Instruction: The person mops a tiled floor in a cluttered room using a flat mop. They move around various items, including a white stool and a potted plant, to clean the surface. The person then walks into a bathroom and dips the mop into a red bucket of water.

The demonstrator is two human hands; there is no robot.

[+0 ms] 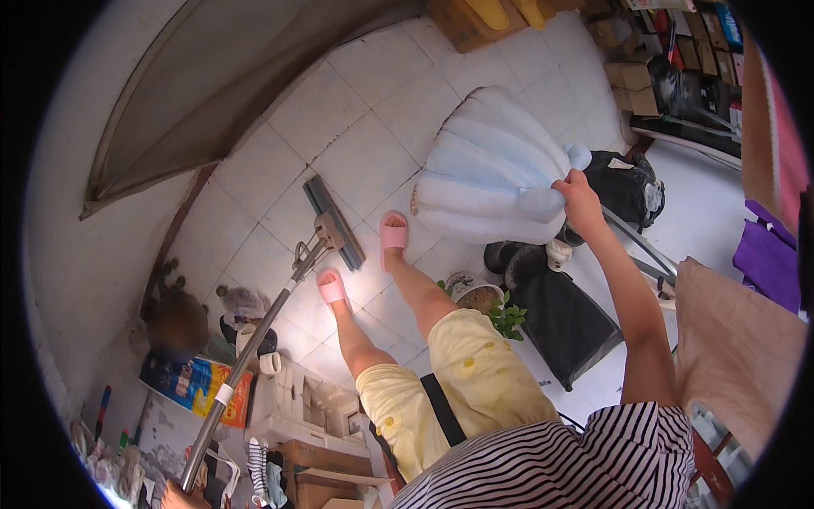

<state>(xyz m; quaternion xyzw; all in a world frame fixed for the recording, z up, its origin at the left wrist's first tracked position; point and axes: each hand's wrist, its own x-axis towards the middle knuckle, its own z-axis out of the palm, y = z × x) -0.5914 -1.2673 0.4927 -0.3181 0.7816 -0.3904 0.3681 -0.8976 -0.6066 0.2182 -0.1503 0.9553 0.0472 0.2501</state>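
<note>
My right hand (580,200) grips a white and pale blue shell-shaped plush cushion (486,168) by its narrow end, beside two rounded puffs. The cushion's wide edge fans out to the left above the floor; brownish marks run along that edge. At the lower left, partly cut off by the picture's rim, my left hand (184,493) is closed around the metal handle of a sponge mop (254,340). Its grey double-strip head (334,223) rests on the tiles, just left of my feet in pink slippers (332,286).
A potted plant (477,289), a black box-like bag (559,324) and a black plastic bag (626,188) stand on the right. Foam packaging (305,404) and cardboard boxes (331,467) lie at lower left. Dark fabric (241,83) hangs at upper left; shelves with boxes (687,63) stand upper right.
</note>
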